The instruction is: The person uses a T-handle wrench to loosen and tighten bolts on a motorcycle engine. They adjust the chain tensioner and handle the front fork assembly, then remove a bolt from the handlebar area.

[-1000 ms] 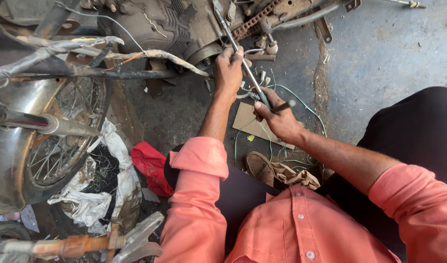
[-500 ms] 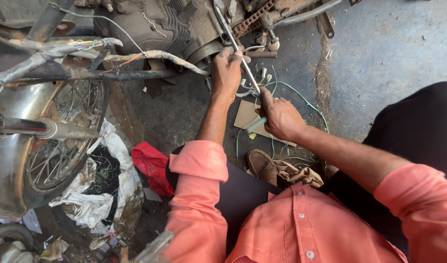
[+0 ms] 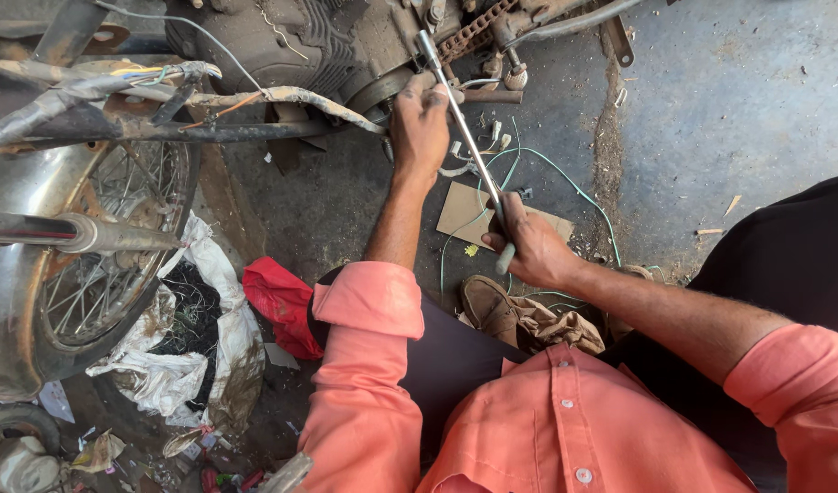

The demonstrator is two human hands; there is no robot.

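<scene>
A long silver metal rod tool [image 3: 460, 128] slants from the motorcycle engine [image 3: 295, 41] down toward me. My right hand [image 3: 528, 245] is closed around its lower end. My left hand [image 3: 421, 123] grips or presses the upper part of the rod, close to the engine casing. The rod's tip reaches the engine beside a rusty drive chain [image 3: 478, 27]. Both arms wear rolled salmon-pink sleeves.
A spoked wheel [image 3: 99, 246] and chrome parts fill the left side. A red rag [image 3: 282, 306], a white sack of scrap [image 3: 195, 342], a cardboard piece [image 3: 469, 215], green wire [image 3: 547, 169] and a worn sandal [image 3: 492, 310] lie on the dirty concrete floor.
The view has shifted slightly and closed in. Both hands stay on the rod; my right hand has moved a little lower along it.
</scene>
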